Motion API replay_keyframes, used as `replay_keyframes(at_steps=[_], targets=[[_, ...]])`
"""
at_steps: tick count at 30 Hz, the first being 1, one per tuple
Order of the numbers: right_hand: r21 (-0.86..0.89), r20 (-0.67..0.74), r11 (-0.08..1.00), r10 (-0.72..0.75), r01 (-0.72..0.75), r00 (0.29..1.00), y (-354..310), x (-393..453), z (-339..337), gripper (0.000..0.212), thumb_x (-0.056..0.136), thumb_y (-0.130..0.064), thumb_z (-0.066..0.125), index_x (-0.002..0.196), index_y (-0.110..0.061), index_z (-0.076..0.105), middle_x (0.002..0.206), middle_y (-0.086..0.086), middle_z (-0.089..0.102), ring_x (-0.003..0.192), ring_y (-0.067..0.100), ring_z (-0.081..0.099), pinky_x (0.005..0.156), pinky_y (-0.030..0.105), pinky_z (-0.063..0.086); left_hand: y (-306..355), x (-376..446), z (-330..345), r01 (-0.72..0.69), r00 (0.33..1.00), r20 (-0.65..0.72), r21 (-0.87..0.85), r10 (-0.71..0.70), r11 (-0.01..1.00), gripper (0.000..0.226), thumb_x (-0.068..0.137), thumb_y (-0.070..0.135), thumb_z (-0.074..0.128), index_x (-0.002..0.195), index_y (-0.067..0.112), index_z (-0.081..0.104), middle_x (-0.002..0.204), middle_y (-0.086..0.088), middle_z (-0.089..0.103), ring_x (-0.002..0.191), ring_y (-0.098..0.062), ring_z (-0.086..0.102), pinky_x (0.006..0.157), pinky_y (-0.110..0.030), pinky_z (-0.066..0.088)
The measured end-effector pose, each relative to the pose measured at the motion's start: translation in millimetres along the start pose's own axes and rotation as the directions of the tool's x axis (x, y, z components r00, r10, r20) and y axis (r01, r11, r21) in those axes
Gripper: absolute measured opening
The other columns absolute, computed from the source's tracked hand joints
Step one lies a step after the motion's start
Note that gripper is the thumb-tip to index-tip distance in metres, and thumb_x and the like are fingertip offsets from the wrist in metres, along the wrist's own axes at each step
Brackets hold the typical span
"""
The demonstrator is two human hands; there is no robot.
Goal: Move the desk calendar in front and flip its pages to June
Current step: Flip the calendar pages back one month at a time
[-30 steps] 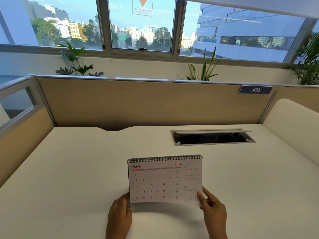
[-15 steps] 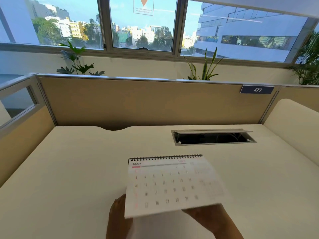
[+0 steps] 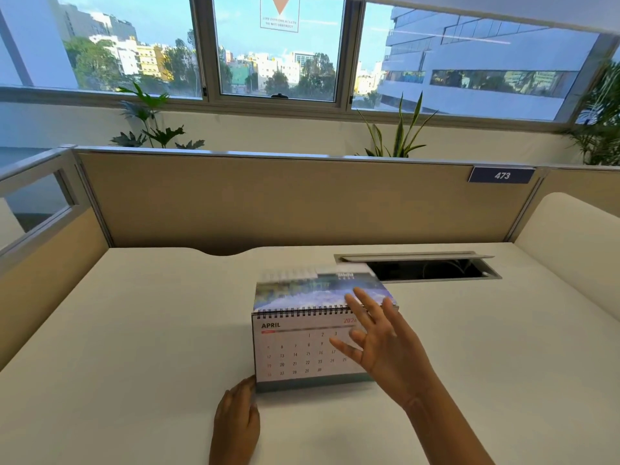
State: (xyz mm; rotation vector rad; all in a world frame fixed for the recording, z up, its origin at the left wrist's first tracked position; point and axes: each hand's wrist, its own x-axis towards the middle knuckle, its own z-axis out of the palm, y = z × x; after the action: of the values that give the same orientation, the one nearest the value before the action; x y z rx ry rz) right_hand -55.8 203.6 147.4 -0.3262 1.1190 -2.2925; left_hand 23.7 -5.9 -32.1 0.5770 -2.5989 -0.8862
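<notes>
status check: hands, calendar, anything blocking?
Left hand braces calendar's lower left corner; right hand open, fingers spread over its right side. Desk calendar upright, showing APRIL, not June. Nothing in the way.

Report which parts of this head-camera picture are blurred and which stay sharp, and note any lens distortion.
Head view: the flipped page behind the spiral is motion-smeared, and the right hand is slightly soft; the APRIL sheet of the desk calendar reads, though its small numerals are fuzzy; the left hand and the 473 plate are crisp. Wide-angle bending curves the window frame and partition edges.
</notes>
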Motion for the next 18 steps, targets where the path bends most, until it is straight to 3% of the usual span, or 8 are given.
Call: replay_keyframes(at_steps=[5, 9, 14, 16, 18], targets=[[0.013, -0.170, 0.997, -0.077, 0.081, 0.982, 6.4, -8.6, -15.0, 0.075, 0.051, -0.050, 0.081, 0.118, -0.023, 0.060, 0.128, 0.005, 0.059, 0.104, 0.030, 0.045, 0.080, 0.039, 0.054, -0.6, 0.0, 0.6, 0.017, 1.000, 0.002, -0.017, -0.017, 1.000, 0.048, 0.068, -0.016, 0.060, 0.112, 0.002, 0.056, 0.109, -0.024, 0.063, 0.098, -0.045, 0.057, 0.089, -0.058, 0.044], [0.011, -0.348, 0.991, -0.123, 0.136, 0.929, 10.5, -14.8, -33.7, 0.024, 0.086, -0.033, 0.052, 0.105, -0.023, 0.064, 0.113, 0.007, 0.061, 0.086, 0.023, 0.050, 0.075, 0.034, 0.055, -0.6, -0.3, 0.1, 0.027, 0.999, 0.025, -0.027, -0.026, 0.999, 0.050, 0.068, -0.016, 0.058, 0.113, 0.004, 0.056, 0.111, -0.022, 0.063, 0.101, -0.043, 0.056, 0.091, -0.057, 0.043], [-0.202, -0.610, 0.972, -0.218, 0.117, 0.762, 16.0, -17.5, -42.8, 0.016, 0.094, -0.024, 0.044, 0.103, -0.018, 0.055, 0.107, 0.008, 0.058, 0.078, 0.021, 0.051, 0.081, 0.040, 0.048, -1.8, 0.8, 1.7, 0.052, 0.997, 0.058, -0.013, -0.051, 0.999, 0.048, 0.070, -0.013, 0.060, 0.114, 0.004, 0.055, 0.113, -0.022, 0.062, 0.103, -0.044, 0.055, 0.091, -0.057, 0.043], [-0.334, -0.666, 0.941, -0.271, 0.047, 0.695, 21.0, -16.9, -47.6, 0.020, 0.094, -0.022, 0.043, 0.113, -0.017, 0.050, 0.113, 0.008, 0.054, 0.085, 0.023, 0.054, 0.082, 0.039, 0.046, -2.6, 1.4, 2.6, 0.060, 0.996, 0.065, -0.005, -0.059, 0.998, 0.047, 0.071, -0.012, 0.060, 0.115, 0.004, 0.054, 0.114, -0.022, 0.061, 0.104, -0.044, 0.055, 0.091, -0.057, 0.042], [-0.462, -0.665, 0.886, -0.312, -0.045, 0.679, 28.3, -16.8, -51.0, 0.028, 0.095, -0.021, 0.042, 0.123, -0.019, 0.045, 0.123, 0.008, 0.051, 0.098, 0.026, 0.054, 0.086, 0.040, 0.047, -2.0, 2.1, 2.1, 0.068, 0.995, 0.070, -0.002, -0.068, 0.998, 0.047, 0.072, -0.010, 0.060, 0.116, 0.004, 0.053, 0.116, -0.022, 0.060, 0.105, -0.043, 0.054, 0.093, -0.056, 0.042]])
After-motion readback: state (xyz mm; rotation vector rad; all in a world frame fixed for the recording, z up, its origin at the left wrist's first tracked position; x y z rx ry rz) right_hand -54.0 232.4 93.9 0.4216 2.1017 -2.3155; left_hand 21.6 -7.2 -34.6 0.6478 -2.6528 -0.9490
